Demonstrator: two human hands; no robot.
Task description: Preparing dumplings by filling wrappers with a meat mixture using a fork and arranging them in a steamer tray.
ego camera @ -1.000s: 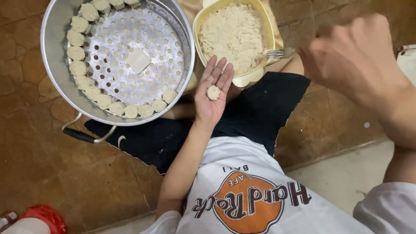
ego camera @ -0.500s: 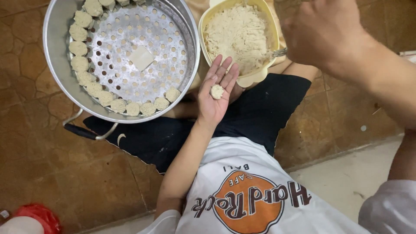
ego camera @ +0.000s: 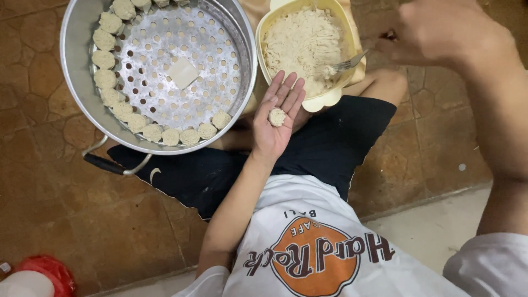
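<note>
Now: red-capped container (ego camera: 41,275) btm-left on floor | L hand (ego camera: 278,118) flat, palm up, fingers wide, small dough ball (ego camera: 276,116) resting on palm, betw. steamer tray (ego camera: 77,60) & yellow bowl (ego camera: 324,99) | R hand (ego camera: 440,33) raised nr fork (ego camera: 347,62) in bowl; grip can't tell.

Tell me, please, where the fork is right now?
In the head view, the fork rests in the yellow bowl of filling, at its right rim, below the raised right hand.

White short-sleeved T-shirt (ego camera: 308,258) with round orange chest print, black shorts (ego camera: 330,143), bare forearms.
</note>
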